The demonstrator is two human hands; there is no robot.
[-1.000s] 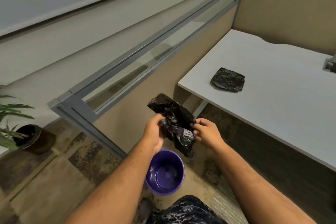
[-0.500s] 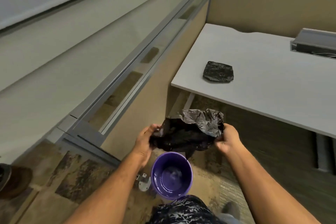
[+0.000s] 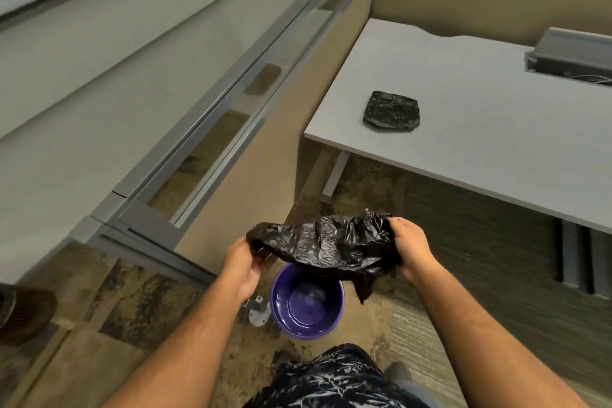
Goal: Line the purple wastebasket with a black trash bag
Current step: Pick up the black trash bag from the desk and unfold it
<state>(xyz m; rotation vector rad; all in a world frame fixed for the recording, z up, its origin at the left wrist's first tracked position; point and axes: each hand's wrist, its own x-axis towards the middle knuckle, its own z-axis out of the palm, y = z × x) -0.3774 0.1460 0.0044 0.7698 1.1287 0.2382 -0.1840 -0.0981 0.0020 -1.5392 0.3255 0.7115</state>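
- Head view: the bag [image 3: 326,243] is stretched crumpled between both hands, its long axis from 9 to 3 o'clock; the left hand [image 3: 243,263] is pinched on one end and the right hand [image 3: 409,250] is clamped on the other.
- The bin [image 3: 307,303] stands on the carpet [image 3: 126,301] directly below, at 6 o'clock from the bag, open and unlined; both hands seem equally near.
- A desk [image 3: 490,129] at 1 o'clock carries a folded bag [image 3: 391,111]; a partition [image 3: 238,175] is at 10 o'clock.

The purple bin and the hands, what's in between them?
Head view: the black trash bag, stretched between the left hand and right hand, hangs above the purple bin.
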